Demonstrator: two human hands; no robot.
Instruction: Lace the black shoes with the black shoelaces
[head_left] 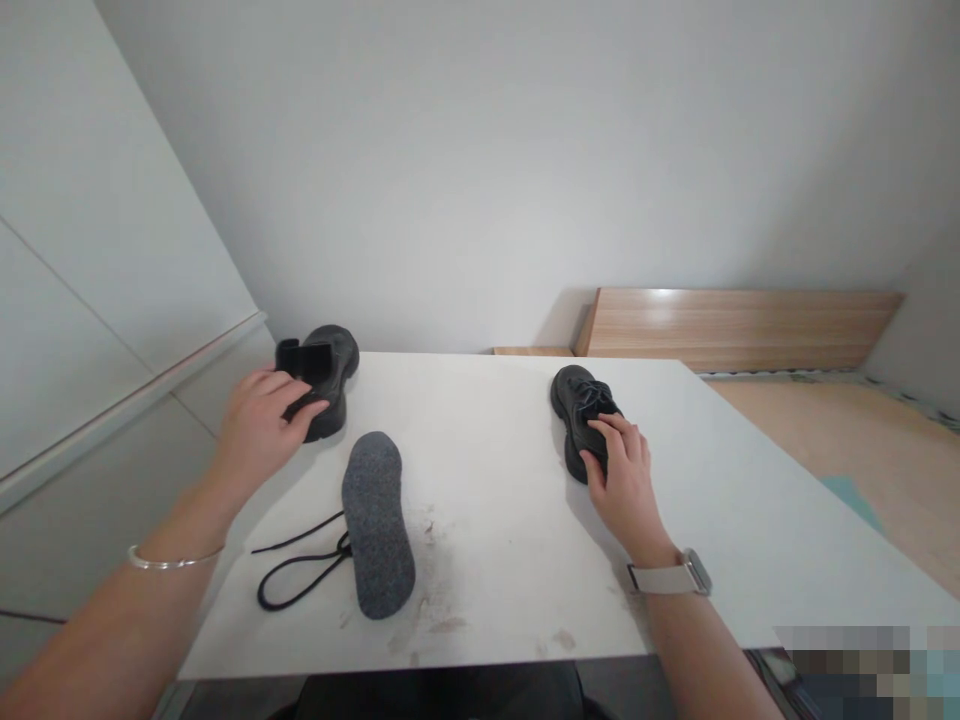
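At the far left of the white table, my left hand [270, 410] is closed on the near end of a black shoe [336, 350]; no laces show on it. My right hand [621, 470] grips the heel end of another black shoe [574, 395], which has its laces tied and its toe pointing away from me. Between my arms a grey felt insole [379, 530] lies flat, nearer the left. A black shoelace [289, 600] is looped beside the insole, part of it hidden under it.
The white table [480, 420] has brownish smudges near its front edge. A white cabinet wall [105, 270] stands close on the left. Behind the table at right is a wooden headboard [742, 325] with a bare tan bed surface [817, 420].
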